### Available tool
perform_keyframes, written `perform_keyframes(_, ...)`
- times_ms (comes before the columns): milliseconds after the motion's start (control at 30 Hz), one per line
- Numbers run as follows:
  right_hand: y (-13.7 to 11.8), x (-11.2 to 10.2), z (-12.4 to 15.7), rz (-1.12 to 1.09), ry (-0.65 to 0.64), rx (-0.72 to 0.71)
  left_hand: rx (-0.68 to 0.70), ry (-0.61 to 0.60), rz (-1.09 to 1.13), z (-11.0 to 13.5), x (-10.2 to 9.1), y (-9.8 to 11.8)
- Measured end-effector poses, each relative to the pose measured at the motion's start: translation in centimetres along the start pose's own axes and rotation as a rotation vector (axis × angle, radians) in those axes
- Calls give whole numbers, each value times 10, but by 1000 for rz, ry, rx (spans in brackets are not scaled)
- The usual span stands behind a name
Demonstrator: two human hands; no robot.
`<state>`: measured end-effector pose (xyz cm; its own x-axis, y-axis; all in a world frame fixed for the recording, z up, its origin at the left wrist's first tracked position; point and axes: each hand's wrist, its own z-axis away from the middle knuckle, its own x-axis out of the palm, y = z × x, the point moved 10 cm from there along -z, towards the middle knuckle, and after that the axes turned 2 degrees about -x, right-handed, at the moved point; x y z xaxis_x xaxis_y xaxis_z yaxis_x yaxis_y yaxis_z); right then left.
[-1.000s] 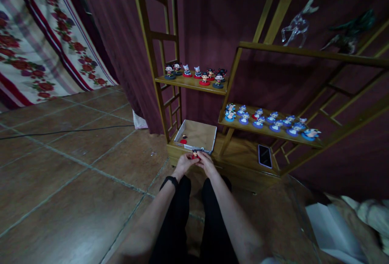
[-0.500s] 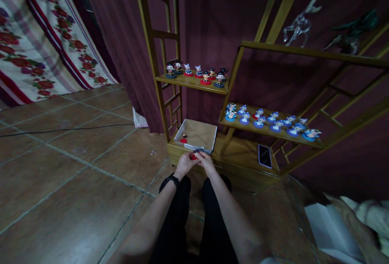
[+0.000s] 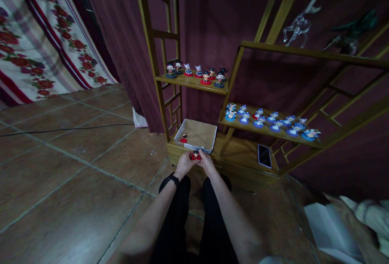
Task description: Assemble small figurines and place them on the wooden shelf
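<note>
Two bare hands hold one small toy figure at the near edge of a wooden stand. The left hand (image 3: 186, 162), with a dark band (image 3: 174, 180) at its wrist, and the right hand (image 3: 206, 162) meet at the toy figure (image 3: 196, 155), the fingers of both closed on its red lower part; its dark-haired head faces the viewer. The toy figure lies between the hands, just on the near side of a shallow box (image 3: 201, 131). In the box's left near corner lie a red disc (image 3: 183, 140) and a small dark piece (image 3: 184, 135), too small to make out. Farther off, dolls (image 3: 206, 77) stand on the left shelf (image 3: 190, 83); blue and purple dolls (image 3: 259, 122) occupy the right shelf (image 3: 267, 131). A phone (image 3: 264, 156) lies to the right of the box.
</note>
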<state>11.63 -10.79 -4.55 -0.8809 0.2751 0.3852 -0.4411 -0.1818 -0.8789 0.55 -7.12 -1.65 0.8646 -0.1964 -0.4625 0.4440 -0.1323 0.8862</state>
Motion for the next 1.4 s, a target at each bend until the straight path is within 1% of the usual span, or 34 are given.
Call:
perform_keyframes(233,-1,2,0,-42,-31,1,48,4,-52,0,0,6)
perform_keyframes(333,0,2,0,-45,-46,9,47,10,-57,1,-1,7)
perform_keyframes(467,0,1,0,-30,-38,17,32,13,-52,1,-3,7)
perform_keyframes(733,0,1,1,-57,-36,25,70,25,-86,3,-4,13)
perform_keyframes(900,1,2,0,-59,-42,33,72,50,-178,6,-8,21)
perform_keyframes(1100,5,0,-3,-65,-45,50,131,83,-277,11,-11,34)
perform_keyframes(1300,10,-6,-8,-110,-14,49,146,114,-349,18,-15,42)
perform_keyframes(1400,10,-4,-9,-141,-34,50,162,130,-386,21,-16,46)
